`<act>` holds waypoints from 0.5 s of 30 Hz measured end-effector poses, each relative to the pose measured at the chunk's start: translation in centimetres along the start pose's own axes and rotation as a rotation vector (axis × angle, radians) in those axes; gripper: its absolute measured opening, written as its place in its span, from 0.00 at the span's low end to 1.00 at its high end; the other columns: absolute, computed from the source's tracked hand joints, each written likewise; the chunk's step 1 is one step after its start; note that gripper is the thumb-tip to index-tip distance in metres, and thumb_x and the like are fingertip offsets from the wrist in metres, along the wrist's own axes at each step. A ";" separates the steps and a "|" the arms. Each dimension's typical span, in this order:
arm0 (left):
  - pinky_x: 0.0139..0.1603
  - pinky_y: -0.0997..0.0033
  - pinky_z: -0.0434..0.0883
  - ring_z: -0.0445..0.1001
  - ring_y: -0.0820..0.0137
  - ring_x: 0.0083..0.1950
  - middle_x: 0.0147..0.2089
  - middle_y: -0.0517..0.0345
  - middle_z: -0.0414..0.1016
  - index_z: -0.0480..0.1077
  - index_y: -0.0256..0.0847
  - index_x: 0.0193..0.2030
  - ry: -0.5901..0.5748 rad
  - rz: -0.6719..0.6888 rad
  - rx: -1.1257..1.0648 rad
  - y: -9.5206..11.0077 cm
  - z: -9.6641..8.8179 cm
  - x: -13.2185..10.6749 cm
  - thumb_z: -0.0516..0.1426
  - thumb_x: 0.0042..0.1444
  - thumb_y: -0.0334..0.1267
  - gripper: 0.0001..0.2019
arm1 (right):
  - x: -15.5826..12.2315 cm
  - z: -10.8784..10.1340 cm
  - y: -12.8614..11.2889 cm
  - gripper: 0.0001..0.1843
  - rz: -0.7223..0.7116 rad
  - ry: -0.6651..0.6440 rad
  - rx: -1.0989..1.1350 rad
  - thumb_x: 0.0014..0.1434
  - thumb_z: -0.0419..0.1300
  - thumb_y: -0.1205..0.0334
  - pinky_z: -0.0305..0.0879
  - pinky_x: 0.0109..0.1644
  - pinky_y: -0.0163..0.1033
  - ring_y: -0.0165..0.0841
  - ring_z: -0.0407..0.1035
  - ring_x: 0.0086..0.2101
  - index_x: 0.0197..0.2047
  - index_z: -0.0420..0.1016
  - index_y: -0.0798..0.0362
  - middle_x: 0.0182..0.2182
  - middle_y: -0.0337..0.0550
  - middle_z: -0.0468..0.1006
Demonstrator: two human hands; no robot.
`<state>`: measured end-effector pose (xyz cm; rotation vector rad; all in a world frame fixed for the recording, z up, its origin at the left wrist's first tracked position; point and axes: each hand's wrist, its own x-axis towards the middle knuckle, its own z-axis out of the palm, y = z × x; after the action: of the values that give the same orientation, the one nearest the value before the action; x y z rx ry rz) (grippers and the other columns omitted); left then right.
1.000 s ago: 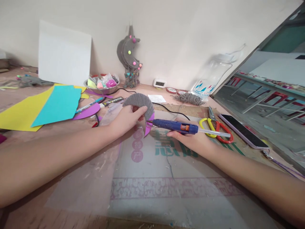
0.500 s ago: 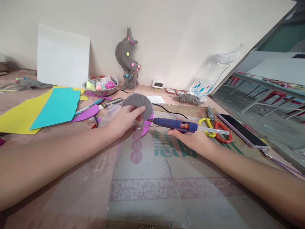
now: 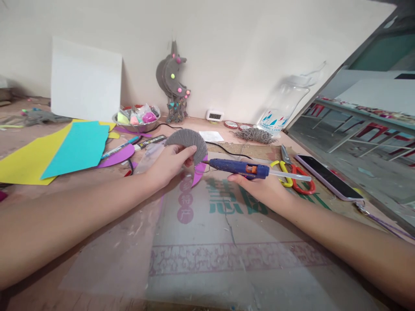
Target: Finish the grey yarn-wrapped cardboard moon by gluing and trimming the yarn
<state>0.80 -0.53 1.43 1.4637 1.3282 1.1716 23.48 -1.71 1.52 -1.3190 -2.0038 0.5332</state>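
My left hand [image 3: 177, 160] pinches a crescent moon shape [image 3: 191, 140], mostly wrapped in grey yarn, with thumb on top. Its lower tip [image 3: 199, 172] is bare purple. In my right hand [image 3: 256, 185] is a blue hot glue gun [image 3: 240, 168], with a clear glue stick [image 3: 292, 175] sticking out of its back. The gun's nozzle touches or nearly touches the crescent where yarn meets purple. My right fingers are mostly hidden beneath the gun. Under both hands lies a printed cardboard sheet [image 3: 201, 233] with a clear plastic film over it.
Scissors [image 3: 293, 172] and a phone [image 3: 329, 177] lie at the right. Behind are a grey yarn bundle [image 3: 254, 135], a clear bottle [image 3: 282, 106], a small digital clock [image 3: 215, 115], a finished-looking moon ornament [image 3: 173, 82] and a bowl [image 3: 138, 125]. Coloured sheets [image 3: 78, 147] lie left.
The glue gun's nozzle stays at the crescent's lower end, with hardly any shift. Both hands keep their hold. The view has tilted very slightly.
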 end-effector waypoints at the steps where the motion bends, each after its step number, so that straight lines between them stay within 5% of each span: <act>1: 0.27 0.74 0.63 0.66 0.73 0.26 0.24 0.60 0.69 0.66 0.40 0.23 0.001 -0.001 0.000 0.0 0.0 0.0 0.53 0.52 0.49 0.16 | 0.0 0.0 0.0 0.15 -0.004 0.007 0.004 0.49 0.62 0.47 0.71 0.39 0.43 0.39 0.74 0.34 0.35 0.72 0.48 0.31 0.41 0.78; 15: 0.24 0.74 0.64 0.68 0.72 0.26 0.27 0.56 0.73 0.65 0.40 0.24 0.014 -0.019 0.063 -0.1 0.0 0.0 0.51 0.52 0.51 0.16 | 0.1 0.0 0.5 0.14 -0.057 0.035 -0.062 0.52 0.60 0.49 0.71 0.43 0.43 0.39 0.74 0.36 0.38 0.75 0.48 0.34 0.40 0.80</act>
<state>0.77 -0.51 1.38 1.4865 1.3967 1.1389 23.81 -1.40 1.26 -1.2952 -2.0367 0.4219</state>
